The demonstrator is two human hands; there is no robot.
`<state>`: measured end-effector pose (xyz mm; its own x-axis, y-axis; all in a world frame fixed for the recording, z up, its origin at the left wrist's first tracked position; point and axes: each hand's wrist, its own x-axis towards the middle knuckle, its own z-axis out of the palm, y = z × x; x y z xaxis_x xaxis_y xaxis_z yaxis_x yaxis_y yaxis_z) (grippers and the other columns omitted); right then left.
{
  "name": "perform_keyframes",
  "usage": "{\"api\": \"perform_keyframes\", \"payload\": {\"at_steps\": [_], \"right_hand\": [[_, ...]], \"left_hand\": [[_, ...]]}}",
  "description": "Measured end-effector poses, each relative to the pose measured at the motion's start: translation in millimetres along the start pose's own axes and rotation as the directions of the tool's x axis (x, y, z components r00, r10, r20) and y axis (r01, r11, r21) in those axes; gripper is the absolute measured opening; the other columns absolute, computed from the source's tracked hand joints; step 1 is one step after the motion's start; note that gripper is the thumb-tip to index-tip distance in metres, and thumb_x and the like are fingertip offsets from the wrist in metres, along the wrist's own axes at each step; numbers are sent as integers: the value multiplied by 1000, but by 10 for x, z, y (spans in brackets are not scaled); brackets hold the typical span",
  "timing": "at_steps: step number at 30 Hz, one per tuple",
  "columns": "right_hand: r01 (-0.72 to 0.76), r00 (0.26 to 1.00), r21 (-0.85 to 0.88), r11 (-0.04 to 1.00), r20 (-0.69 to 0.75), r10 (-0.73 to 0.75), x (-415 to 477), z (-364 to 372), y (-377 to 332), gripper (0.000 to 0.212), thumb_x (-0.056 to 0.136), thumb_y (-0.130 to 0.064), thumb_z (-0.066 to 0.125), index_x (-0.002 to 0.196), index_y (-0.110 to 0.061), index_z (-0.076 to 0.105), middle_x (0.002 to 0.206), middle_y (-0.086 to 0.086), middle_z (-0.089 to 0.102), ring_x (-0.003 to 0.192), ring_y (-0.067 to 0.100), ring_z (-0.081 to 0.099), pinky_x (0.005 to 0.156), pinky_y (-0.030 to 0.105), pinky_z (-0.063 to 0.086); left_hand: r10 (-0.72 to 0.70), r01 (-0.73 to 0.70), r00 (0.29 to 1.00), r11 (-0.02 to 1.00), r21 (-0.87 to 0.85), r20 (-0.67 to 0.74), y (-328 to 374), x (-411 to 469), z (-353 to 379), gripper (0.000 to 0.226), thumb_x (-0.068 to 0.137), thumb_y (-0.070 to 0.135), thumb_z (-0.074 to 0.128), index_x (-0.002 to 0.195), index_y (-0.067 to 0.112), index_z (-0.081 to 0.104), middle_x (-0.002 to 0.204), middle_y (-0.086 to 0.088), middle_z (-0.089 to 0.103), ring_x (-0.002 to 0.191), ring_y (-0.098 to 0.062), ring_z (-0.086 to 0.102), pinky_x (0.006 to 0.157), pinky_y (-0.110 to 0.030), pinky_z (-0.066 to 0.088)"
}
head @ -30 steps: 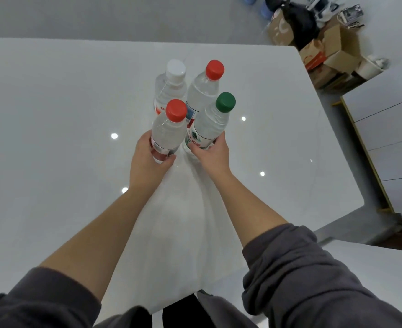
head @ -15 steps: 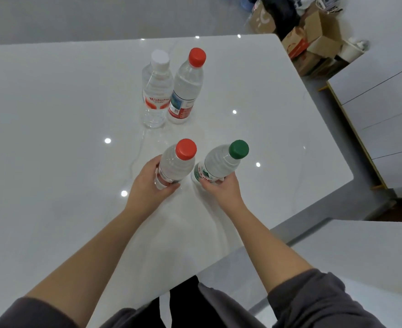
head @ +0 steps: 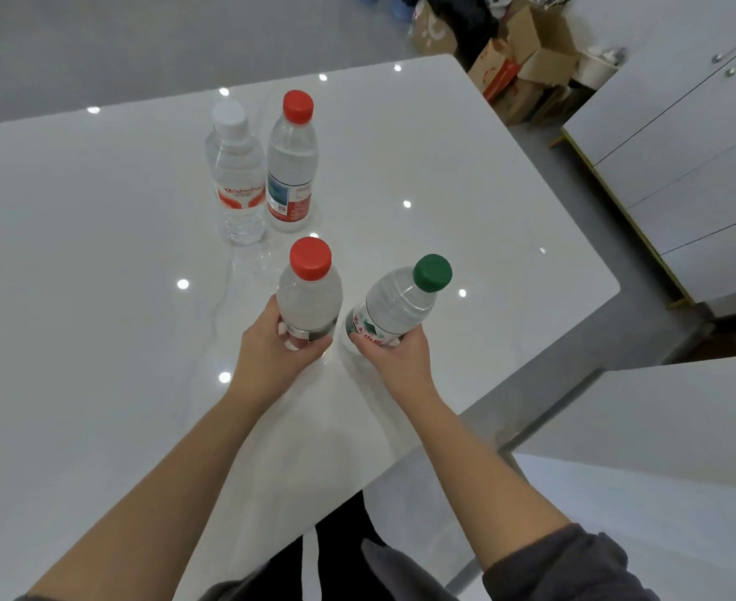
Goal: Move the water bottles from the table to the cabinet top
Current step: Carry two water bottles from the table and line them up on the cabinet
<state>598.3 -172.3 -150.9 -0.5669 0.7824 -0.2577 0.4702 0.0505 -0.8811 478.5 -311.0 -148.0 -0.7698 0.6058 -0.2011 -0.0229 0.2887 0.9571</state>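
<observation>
My left hand (head: 271, 353) grips a clear water bottle with a red cap (head: 310, 292), held upright above the glossy white table (head: 76, 297). My right hand (head: 396, 357) grips a green-capped bottle (head: 401, 301), tilted to the right. Two more bottles stand on the table farther back: a white-capped one (head: 234, 175) and, touching it on the right, a red-capped one (head: 292, 162). A white cabinet with drawer fronts (head: 682, 167) stands to the right, beyond the table's edge.
Cardboard boxes and clutter (head: 518, 62) lie on the floor past the table's far right corner. A second white surface (head: 661, 448) sits at the lower right, with a grey floor gap between it and the table.
Both hands lifted their bottles off the table and drew them back from the other two. The view has swung, bringing the cabinet further into sight.
</observation>
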Motion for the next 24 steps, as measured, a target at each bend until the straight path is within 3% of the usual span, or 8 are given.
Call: {"api": "perform_keyframes", "payload": {"at_steps": [3, 5, 12, 14, 18, 24], "right_hand": [[-1, 999, 33, 999, -45, 2, -89, -274, -105, 62, 70, -37, 84, 123, -20, 59, 114, -6, 69, 104, 10, 67, 88, 37, 58], [-4, 996, 70, 998, -94, 10, -162, -472, -163, 62, 69, -34, 85, 123, -18, 59, 114, -3, 69, 104, 10, 67, 88, 35, 58], [-33, 967, 147, 989, -246, 69, -471, -1130, -37, 62, 70, -18, 87, 124, -17, 57, 113, -3, 70, 102, 8, 68, 79, 25, 58], [-52, 960, 178, 983, -264, 99, -563, -1328, 33, 61, 71, -15, 86, 125, -15, 57, 115, -2, 69, 102, 8, 68, 78, 21, 56], [-71, 932, 183, 981, -339, 131, -721, -1812, 182, 56, 73, -10, 84, 115, -26, 51, 106, -17, 64, 90, -16, 62, 71, 4, 48], [-93, 897, 194, 977, -409, 167, -846, -2619, 480, 59, 73, -14, 85, 118, -29, 49, 106, -23, 61, 89, -20, 58, 69, 1, 46]], "left_hand": [[67, -68, 996, 998, 6, 66, 234, -31, 94, 56, 73, 22, 84, 118, 32, 51, 106, 18, 63, 99, -11, 64, 84, -24, 54], [100, -100, 989, 995, -2, 110, 390, -59, 196, 57, 74, 23, 83, 118, 35, 50, 106, 19, 62, 100, -9, 62, 86, -28, 54], [132, -137, 957, 991, 1, 259, 728, -259, 755, 58, 74, 24, 82, 109, 52, 45, 107, 23, 61, 101, 1, 59, 84, -22, 50], [117, -126, 948, 992, 13, 296, 793, -322, 960, 55, 74, 25, 82, 109, 49, 48, 103, 23, 62, 99, 0, 60, 83, -22, 51], [96, -111, 925, 994, 20, 367, 923, -440, 1418, 53, 73, 24, 83, 114, 38, 53, 99, 22, 63, 96, -4, 62, 85, -27, 54], [97, -117, 890, 993, 17, 445, 1170, -609, 2253, 51, 72, 21, 84, 106, 42, 53, 98, 23, 64, 94, -3, 64, 80, -20, 53]]}}
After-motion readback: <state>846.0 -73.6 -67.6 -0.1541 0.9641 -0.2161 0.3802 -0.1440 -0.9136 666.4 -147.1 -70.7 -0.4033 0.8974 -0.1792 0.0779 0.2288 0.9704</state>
